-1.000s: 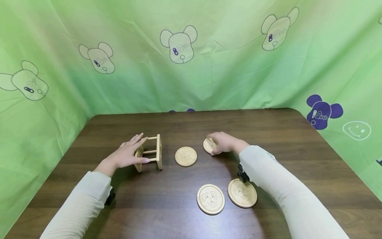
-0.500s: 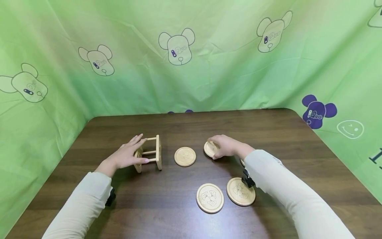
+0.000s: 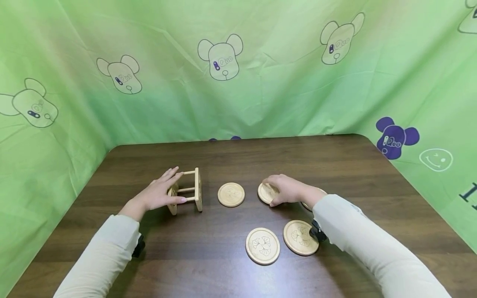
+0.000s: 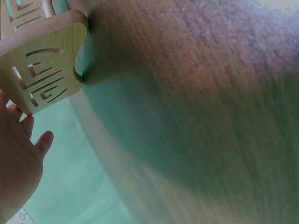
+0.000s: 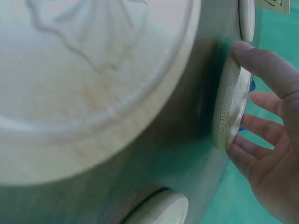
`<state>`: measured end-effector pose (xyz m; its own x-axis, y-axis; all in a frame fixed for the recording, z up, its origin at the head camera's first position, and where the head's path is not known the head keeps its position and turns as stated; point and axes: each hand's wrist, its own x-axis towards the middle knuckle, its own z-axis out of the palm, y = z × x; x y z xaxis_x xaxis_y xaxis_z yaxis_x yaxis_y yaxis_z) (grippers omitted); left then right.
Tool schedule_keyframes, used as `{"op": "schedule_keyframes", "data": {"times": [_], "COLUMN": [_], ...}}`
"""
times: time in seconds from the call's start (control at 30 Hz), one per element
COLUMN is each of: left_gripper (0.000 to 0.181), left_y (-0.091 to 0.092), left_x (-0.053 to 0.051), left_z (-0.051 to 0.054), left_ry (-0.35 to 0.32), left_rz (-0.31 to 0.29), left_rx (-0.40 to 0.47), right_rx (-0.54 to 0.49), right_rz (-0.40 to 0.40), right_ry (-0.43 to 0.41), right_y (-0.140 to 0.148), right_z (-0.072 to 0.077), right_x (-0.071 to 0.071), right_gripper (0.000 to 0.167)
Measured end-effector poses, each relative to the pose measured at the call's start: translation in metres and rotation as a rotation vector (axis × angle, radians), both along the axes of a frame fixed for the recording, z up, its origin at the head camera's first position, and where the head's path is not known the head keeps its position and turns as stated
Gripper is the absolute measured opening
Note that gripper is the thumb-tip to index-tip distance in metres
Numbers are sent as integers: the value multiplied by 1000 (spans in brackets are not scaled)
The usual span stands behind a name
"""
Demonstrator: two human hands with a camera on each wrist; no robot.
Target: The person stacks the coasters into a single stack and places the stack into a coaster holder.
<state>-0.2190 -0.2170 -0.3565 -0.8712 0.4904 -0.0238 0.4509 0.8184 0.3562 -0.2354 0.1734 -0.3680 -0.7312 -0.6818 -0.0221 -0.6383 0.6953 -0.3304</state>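
Observation:
A pale wooden coaster holder (image 3: 198, 190), with slotted end panels joined by rods, stands at the left of the table. My left hand (image 3: 158, 192) grips its left end panel, thumb on the near side and fingers spread on the far side. In the left wrist view, fingertips touch the slotted panel (image 4: 44, 67); the thumb is hidden. My right hand (image 3: 288, 190) holds a round wooden coaster (image 3: 266, 193) by its rim, thumb on the near edge. In the right wrist view this coaster (image 5: 229, 102) sits between thumb and fingers, at the tabletop.
Another coaster (image 3: 231, 195) lies between the hands. Two larger-looking coasters with leaf patterns, one left (image 3: 262, 246) and one right (image 3: 299, 236), lie nearer. One more coaster (image 3: 306, 206) is partly hidden under the right forearm. A green printed curtain (image 3: 261, 103) surrounds the brown table (image 3: 186, 256).
My right hand has shifted slightly right and nearer, and its coaster has moved with it. The coaster under the right forearm has come partly into view. My left hand stays on the holder.

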Motion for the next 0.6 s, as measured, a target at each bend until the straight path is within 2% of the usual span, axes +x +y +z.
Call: {"op": "schedule_keyframes", "data": {"times": [0.27,0.4,0.47,0.6], "left_gripper": [84,84,84,85], "left_y": [-1,0,0,0], "left_x": [1,0,0,0], "left_z": [-1,0,0,-1], "left_ry": [-5,-8,-9,-10], "left_rz": [5,3,3,2], "left_rx": [9,11,13,16], "right_rx": [14,-10,-46,-32], "right_rz": [6,19,52,43], "right_ry": [-3,-3,17,6], "right_y": [1,3,6,5], "right_z": [-4,-6,-10,-8], "right_x": [9,11,9,12], "right_gripper": [61,61,61,60]}}
